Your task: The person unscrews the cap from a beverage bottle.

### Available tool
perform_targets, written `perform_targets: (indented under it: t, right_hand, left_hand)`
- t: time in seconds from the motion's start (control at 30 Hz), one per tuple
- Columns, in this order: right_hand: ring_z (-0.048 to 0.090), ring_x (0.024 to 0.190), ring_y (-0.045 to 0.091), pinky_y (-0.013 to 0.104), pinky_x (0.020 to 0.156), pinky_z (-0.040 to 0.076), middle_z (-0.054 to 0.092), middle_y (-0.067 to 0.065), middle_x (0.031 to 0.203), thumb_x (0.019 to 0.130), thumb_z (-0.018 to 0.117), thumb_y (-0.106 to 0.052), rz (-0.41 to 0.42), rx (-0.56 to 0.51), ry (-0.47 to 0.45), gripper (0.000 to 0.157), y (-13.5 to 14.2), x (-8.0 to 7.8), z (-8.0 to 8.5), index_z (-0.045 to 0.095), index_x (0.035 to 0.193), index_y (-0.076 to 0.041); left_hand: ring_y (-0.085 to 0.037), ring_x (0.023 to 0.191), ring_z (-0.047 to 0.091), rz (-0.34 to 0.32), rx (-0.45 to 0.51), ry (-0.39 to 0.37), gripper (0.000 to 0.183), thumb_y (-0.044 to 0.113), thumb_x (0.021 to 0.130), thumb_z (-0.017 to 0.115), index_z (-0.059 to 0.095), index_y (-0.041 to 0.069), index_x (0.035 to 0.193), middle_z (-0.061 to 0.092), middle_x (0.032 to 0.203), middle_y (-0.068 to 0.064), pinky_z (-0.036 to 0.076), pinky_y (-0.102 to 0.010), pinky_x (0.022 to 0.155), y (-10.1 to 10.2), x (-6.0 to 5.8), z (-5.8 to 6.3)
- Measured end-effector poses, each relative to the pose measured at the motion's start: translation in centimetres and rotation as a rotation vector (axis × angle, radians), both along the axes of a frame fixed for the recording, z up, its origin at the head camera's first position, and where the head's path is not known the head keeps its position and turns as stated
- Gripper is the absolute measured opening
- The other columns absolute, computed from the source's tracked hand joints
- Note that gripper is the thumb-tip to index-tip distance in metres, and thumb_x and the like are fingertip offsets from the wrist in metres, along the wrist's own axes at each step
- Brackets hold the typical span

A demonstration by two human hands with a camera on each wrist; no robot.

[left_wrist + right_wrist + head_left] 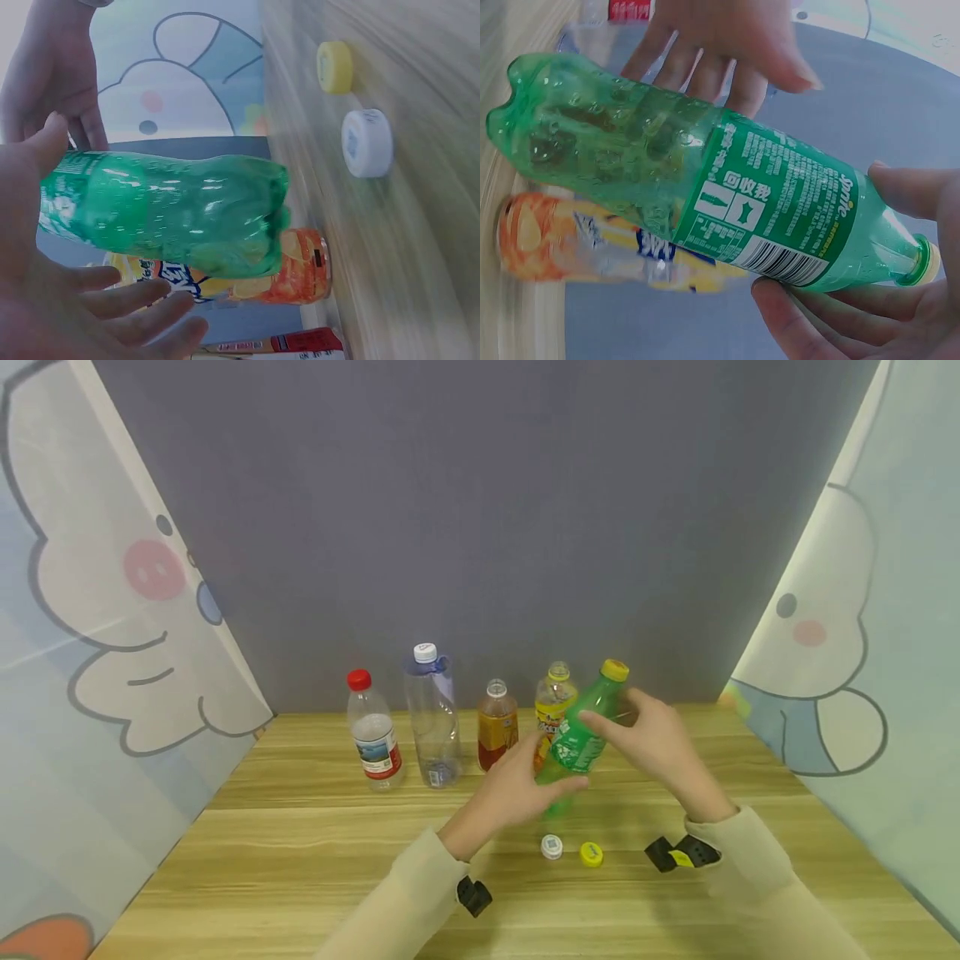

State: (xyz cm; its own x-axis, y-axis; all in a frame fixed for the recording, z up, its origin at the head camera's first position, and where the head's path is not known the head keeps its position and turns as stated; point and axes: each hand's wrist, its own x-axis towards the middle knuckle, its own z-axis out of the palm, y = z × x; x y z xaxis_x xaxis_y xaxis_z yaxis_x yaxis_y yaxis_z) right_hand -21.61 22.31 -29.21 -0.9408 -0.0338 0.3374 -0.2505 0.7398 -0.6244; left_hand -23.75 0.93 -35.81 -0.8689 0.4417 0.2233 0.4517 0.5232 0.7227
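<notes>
A green Sprite bottle (579, 739) with a yellow cap (615, 670) tilts in the air over the table. Near its shoulder, my right hand (656, 735) holds it, thumb on one side and fingers on the other in the right wrist view. My left hand (513, 789) is beside the lower half, fingers spread and apart from a grip. The bottle's base (274, 217) hangs clear of the wood in the left wrist view. Below the hands lie a loose white cap (552, 847) and a loose yellow cap (591, 854).
Behind the hands stand an uncapped yellow-labelled bottle (553, 697) and an uncapped orange-brown-labelled bottle (497, 727). Further left are a tall clear bottle (435, 718) with a white cap and a red-capped bottle (373, 735). A grey panel (480, 527) closes off the back of the wooden table (300, 860).
</notes>
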Motion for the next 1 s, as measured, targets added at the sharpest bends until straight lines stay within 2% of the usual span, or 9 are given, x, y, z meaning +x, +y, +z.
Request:
perform_targets:
  t: [0.17, 0.37, 0.57, 0.73, 0.87, 1.0]
  right_hand:
    - [0.069, 0.100, 0.035, 0.048, 0.079, 0.057, 0.070, 0.020, 0.115, 0.095, 0.065, -0.054, 0.023, -0.060, 0.025, 0.064, -0.8, 0.4, -0.5, 0.061, 0.127, 0.001]
    - [0.068, 0.108, 0.036, 0.053, 0.088, 0.055, 0.069, 0.018, 0.122, 0.095, 0.067, -0.051, 0.076, -0.197, 0.017, 0.061, -1.8, 0.7, -1.1, 0.061, 0.129, -0.001]
    - [0.068, 0.109, 0.034, 0.047, 0.086, 0.057, 0.068, 0.018, 0.124, 0.095, 0.069, -0.045, 0.135, -0.296, 0.000, 0.058, -2.8, 0.9, -1.5, 0.060, 0.130, 0.000]
    - [0.067, 0.111, 0.034, 0.046, 0.087, 0.057, 0.067, 0.019, 0.125, 0.096, 0.070, -0.044, 0.167, -0.307, -0.024, 0.057, -3.4, 1.0, -1.8, 0.060, 0.132, 0.000]
    - [0.069, 0.107, 0.031, 0.041, 0.084, 0.058, 0.070, 0.015, 0.121, 0.096, 0.069, -0.042, 0.212, -0.298, -0.048, 0.053, -3.6, 0.9, -2.0, 0.062, 0.129, -0.001]
    - [0.070, 0.102, 0.027, 0.037, 0.080, 0.059, 0.072, 0.012, 0.115, 0.097, 0.069, -0.040, 0.267, -0.298, -0.072, 0.048, -3.7, 0.8, -2.0, 0.064, 0.127, -0.002]
  left_hand:
    - [-0.026, 0.133, 0.052, 0.029, -0.007, -0.006, 0.106, 0.076, 0.076, 0.072, 0.032, 0.023, 0.158, 0.051, 0.148, 0.002, 0.046, -0.052, 0.103, -0.9, 0.6, -0.5]
    - [-0.023, 0.124, 0.058, 0.023, 0.029, 0.021, 0.100, 0.072, 0.076, 0.075, 0.035, 0.027, 0.155, 0.057, 0.135, 0.008, 0.048, -0.050, 0.100, -1.8, 1.0, -0.6]
    - [-0.019, 0.113, 0.063, -0.026, 0.076, 0.011, 0.091, 0.067, 0.080, 0.075, 0.036, 0.033, 0.155, 0.062, 0.127, 0.010, 0.052, -0.045, 0.092, -3.1, 0.9, -0.8]
    - [-0.014, 0.104, 0.064, -0.042, 0.055, -0.008, 0.086, 0.062, 0.082, 0.076, 0.039, 0.029, 0.152, 0.064, 0.119, 0.009, 0.053, -0.040, 0.086, -4.2, 1.0, -0.9]
    - [-0.018, 0.102, 0.065, -0.029, 0.013, -0.018, 0.087, 0.064, 0.082, 0.076, 0.040, 0.025, 0.151, 0.065, 0.115, 0.008, 0.053, -0.038, 0.081, -5.1, 1.3, -1.0]
    - [-0.024, 0.101, 0.067, -0.017, -0.014, 0.008, 0.088, 0.063, 0.081, 0.077, 0.041, 0.021, 0.150, 0.066, 0.113, 0.006, 0.053, -0.038, 0.079, -5.9, 1.3, -1.2]
